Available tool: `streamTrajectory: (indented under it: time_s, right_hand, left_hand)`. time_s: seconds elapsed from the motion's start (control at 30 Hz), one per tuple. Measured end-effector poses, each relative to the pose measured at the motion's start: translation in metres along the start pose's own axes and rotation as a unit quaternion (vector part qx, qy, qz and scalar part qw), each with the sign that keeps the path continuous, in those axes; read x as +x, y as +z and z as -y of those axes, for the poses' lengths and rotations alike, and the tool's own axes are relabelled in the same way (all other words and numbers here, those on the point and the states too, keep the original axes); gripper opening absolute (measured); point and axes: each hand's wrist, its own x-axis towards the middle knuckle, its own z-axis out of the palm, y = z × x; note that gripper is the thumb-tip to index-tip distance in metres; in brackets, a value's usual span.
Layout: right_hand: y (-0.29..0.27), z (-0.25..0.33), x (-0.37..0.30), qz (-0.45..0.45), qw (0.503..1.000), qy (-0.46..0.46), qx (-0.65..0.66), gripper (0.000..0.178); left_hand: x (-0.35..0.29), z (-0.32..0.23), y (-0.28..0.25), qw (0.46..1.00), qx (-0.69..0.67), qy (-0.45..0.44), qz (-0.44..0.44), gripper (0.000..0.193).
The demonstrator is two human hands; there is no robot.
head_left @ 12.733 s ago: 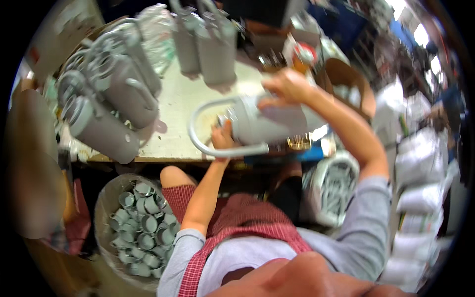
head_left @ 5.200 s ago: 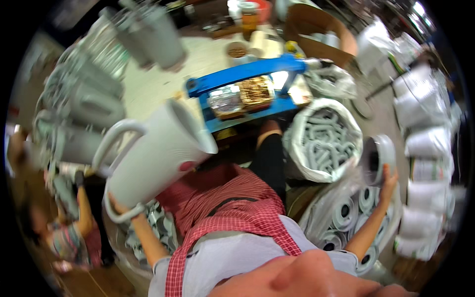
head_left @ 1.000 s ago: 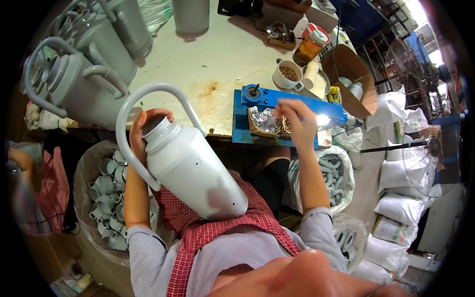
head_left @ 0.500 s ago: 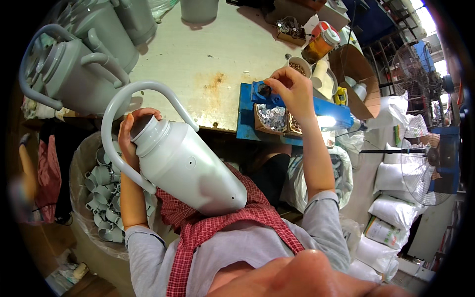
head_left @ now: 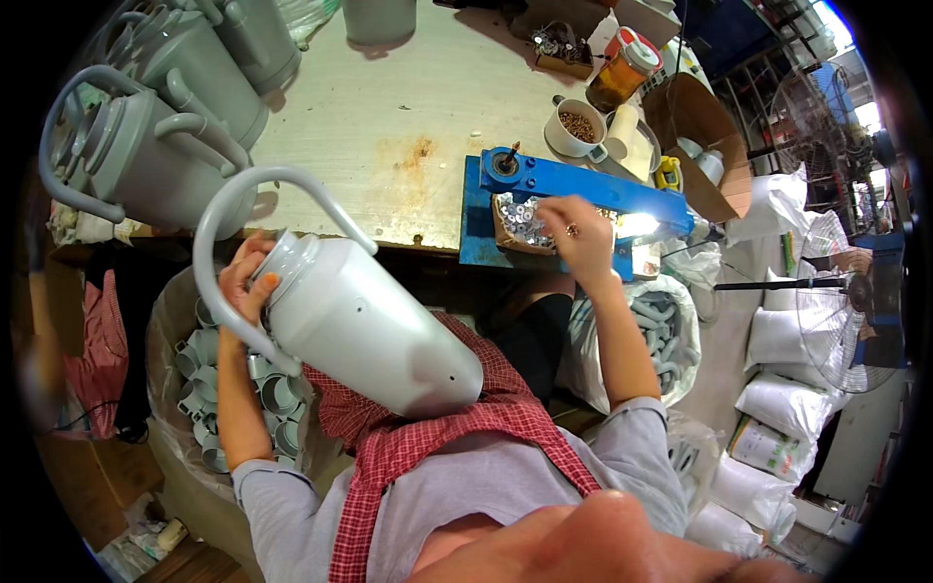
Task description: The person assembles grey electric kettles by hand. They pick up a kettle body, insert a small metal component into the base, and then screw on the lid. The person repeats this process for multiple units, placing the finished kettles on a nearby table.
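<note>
A pale grey kettle-shaped jug body [head_left: 379,325] with small holes in its side lies tilted across my lap, its neck toward the upper left. My left hand [head_left: 248,277] grips it at the neck, fingers wrapped round the rim. A large curved grey handle [head_left: 209,233] arches over that hand. My right hand [head_left: 581,238] is over a small box of metal washers [head_left: 523,222], its fingers curled together; whatever they pinch is too small to make out. Just beyond it lies a blue metal fixture [head_left: 573,185], with a brownish screw-like piece [head_left: 510,154] upright on its round end.
Several grey jugs [head_left: 185,165] crowd the table's left. A white cup of brass-coloured screws [head_left: 575,129], an amber-filled jar [head_left: 622,73] and a cardboard box [head_left: 695,136] stand at the right. Bags of grey parts [head_left: 277,394] and of grey handles [head_left: 661,330] flank my lap.
My right hand has left the fixture's round end and come nearer, to the washer box. My left hand has shifted its fingers round the neck, and the jug has turned slightly.
</note>
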Motion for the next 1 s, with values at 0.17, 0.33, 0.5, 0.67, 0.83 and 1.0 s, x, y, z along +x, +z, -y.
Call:
streamTrajectory:
  time_s: [0.17,0.33,0.5,0.67,0.83,1.0]
  right_hand:
    - [0.032,-0.078,0.005,0.072,0.951,-0.079,-0.289,0.015]
    - [0.04,-0.094,0.003,0.062,0.911,-0.14,-0.382,0.014]
    - [-0.001,-0.013,0.005,-0.054,0.946,-0.199,-0.249,0.016]
    - [-0.006,0.041,0.057,-0.172,0.915,-0.327,-0.162,0.027]
    - [0.001,0.035,0.077,-0.133,0.89,-0.393,-0.187,0.027]
    - [-0.001,0.036,0.07,-0.134,0.915,-0.334,-0.182,0.034]
  left_hand:
    - [0.03,-0.04,-0.028,0.973,-0.048,-0.109,0.195,0.05]
    - [0.014,-0.031,-0.025,0.984,-0.092,-0.152,-0.013,0.043]
    - [-0.065,0.0,-0.036,0.934,-0.172,-0.225,-0.219,0.037]
    - [-0.089,0.016,-0.021,0.843,-0.344,-0.27,-0.312,0.05]
    - [-0.081,0.008,-0.005,0.797,-0.397,-0.279,-0.358,0.047]
    - [-0.074,0.015,0.006,0.794,-0.385,-0.268,-0.388,0.047]
